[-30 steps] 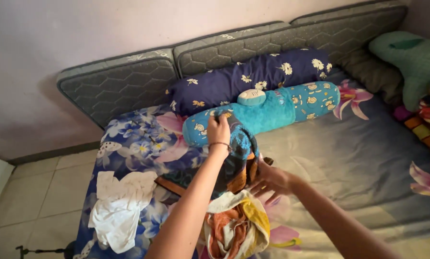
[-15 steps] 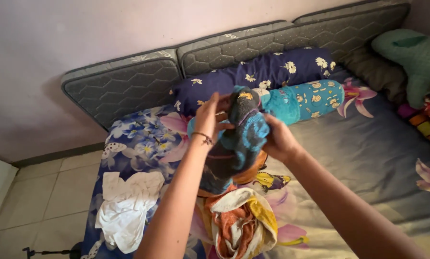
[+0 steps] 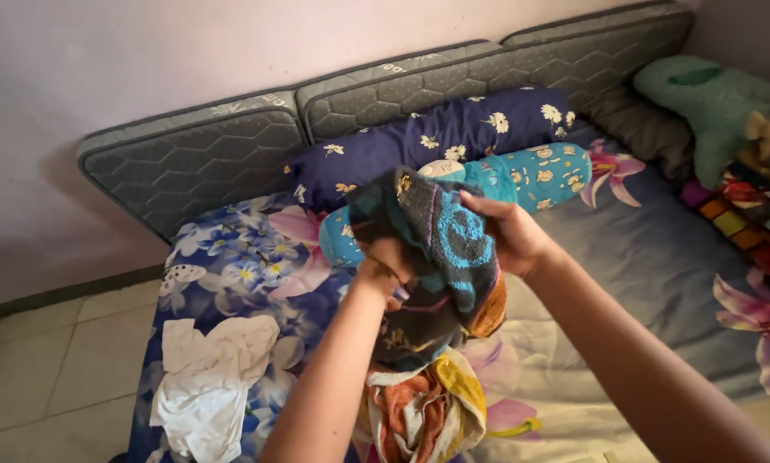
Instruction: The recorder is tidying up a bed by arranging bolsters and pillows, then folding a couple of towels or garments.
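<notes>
— What do the hands have?
— Left hand [image 3: 386,267] and right hand [image 3: 509,233] both have fingers curled tight around a dark towel with turquoise swirls [image 3: 440,257], lifted above the bed.
— What's below?
— A crumpled orange-and-cream cloth [image 3: 423,407]; teal bolster [image 3: 522,176] behind.

Floral-sheeted mattress [image 3: 659,266], two bolsters [image 3: 453,137], white cloth [image 3: 209,377], crumpled clothes [image 3: 428,411]

Our hands: left hand [image 3: 386,267] and right hand [image 3: 507,233] grip the dark patterned towel [image 3: 436,257] above the mattress [image 3: 659,257] middle.
Behind: teal bolster [image 3: 522,176], then navy floral bolster [image 3: 453,137].
Left edge: crumpled white cloth [image 3: 205,377].
Near edge, under towel: orange-and-white garment heap [image 3: 423,411].
</notes>
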